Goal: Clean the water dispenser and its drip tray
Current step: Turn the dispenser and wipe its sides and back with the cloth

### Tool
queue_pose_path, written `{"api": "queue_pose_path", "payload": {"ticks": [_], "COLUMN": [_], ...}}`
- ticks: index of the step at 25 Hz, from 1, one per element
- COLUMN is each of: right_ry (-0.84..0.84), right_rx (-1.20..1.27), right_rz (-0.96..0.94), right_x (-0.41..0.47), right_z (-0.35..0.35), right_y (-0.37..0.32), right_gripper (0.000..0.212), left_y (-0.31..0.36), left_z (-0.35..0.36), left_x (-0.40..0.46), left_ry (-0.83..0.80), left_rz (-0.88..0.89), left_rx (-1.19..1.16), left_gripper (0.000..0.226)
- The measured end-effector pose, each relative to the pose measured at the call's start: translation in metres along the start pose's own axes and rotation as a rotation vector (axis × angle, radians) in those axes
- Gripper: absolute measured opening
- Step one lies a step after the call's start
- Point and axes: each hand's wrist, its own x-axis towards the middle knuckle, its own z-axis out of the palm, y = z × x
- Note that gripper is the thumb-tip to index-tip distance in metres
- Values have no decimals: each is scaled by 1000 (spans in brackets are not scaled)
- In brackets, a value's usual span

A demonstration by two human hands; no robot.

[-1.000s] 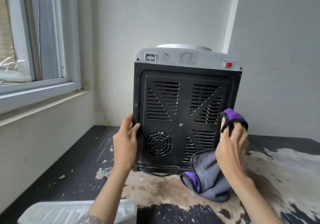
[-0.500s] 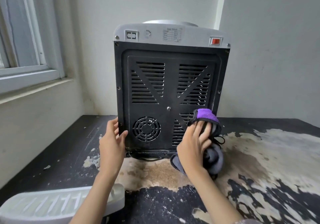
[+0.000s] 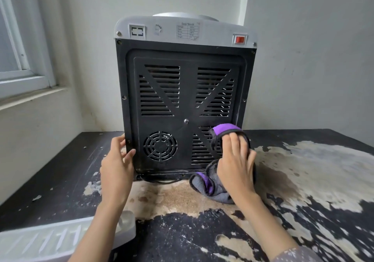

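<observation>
Peeling black tabletop (image 3: pixel 202 241) is cornered by walls; water dispenser (image 3: pixel 185 99) at 12 o'clock, steadied by flat left hand (image 3: pixel 117 168); cloth (image 3: pixel 220 180) pressed by straight-fingered right hand (image 3: pixel 234 164); drip tray (image 3: pixel 60 239) at 7 o'clock.

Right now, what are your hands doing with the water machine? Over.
Left hand steadying the water dispenser at its lower left edge. Right hand pressing the purple cloth on the back panel's lower right vents. Drip tray aside, near left. Nothing blocking.
</observation>
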Motion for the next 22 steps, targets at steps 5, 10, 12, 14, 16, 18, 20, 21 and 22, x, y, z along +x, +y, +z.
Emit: {"api": "queue_pose_path", "payload": {"ticks": [5,10,12,14,16,18,20,21,22], "right_ry": [10,-4,-5,-11,-4,-3,-1,2,10], "right_rx": [90,-95,-102,-83,-82,-83,-114,-137,-155], "right_rz": [-66,-90,-63,-77,-159,-212,-170,-137,-102], "right_x": [12,6,-3,-9,-8,-2,1,2,1], "right_z": [1,1,6,11,12,6,1,-1,-1], "right_y": [-41,9,12,-2,-16,-13,4,13,19], "right_gripper": [42,38,36,36,37,40,41,41,40], "left_y": [-1,0,1,3,4,5,4,3,3], "left_z": [1,-2,-2,-1,-1,-2,-2,-2,-2], "left_x": [0,-1,-1,-3,-3,-2,-2,-2,-2], "left_ry": [-7,-29,-29,-27,-29,-34,-33,-34,-35], "left_rz": [8,-8,-8,-8,-8,-4,-6,-8,-10], "left_rx": [19,39,31,23,22,28,34,36,36], "left_gripper": [34,37,37,37,36,36,36,36,36]}}
